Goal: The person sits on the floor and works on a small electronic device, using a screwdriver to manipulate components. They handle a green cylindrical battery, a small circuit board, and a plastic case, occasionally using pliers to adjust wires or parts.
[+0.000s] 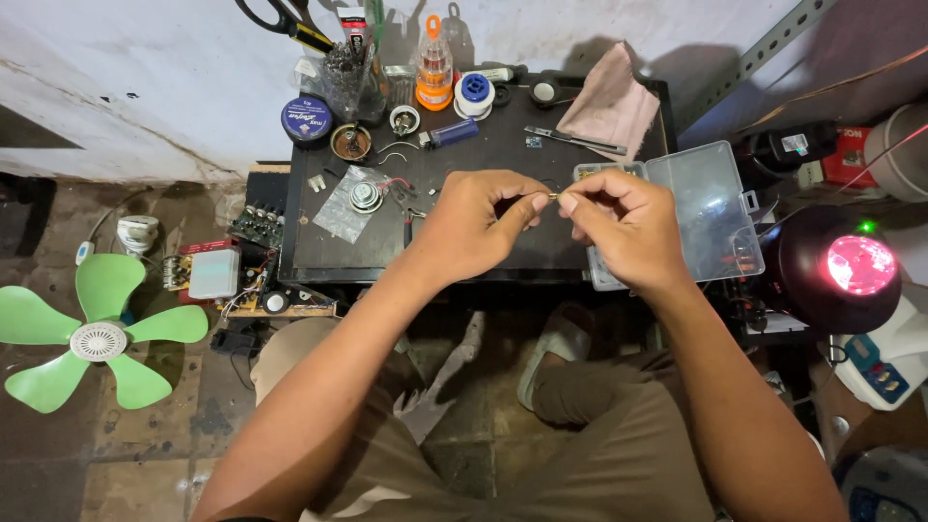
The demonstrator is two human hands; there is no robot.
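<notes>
My left hand [474, 227] and my right hand [623, 227] meet above the front edge of a small black work table [483, 155]. Their fingertips pinch a tiny metal part [554, 196] between them; it is too small to tell what it is. Just behind and under my right hand lies a clear plastic compartment box [701, 208] with its lid open. A small round speaker on a silvery foil bag [362, 198] rests to the left of my left hand.
At the table's back stand a round blue tin [306, 119], an orange-based screwdriver-bit holder [434, 70], a solder spool [474, 94], a blue lighter [452, 132] and a pink cloth [611, 101]. A green fan blade [97, 338] lies on the floor at left. A lamp glowing pink [858, 266] stands at right.
</notes>
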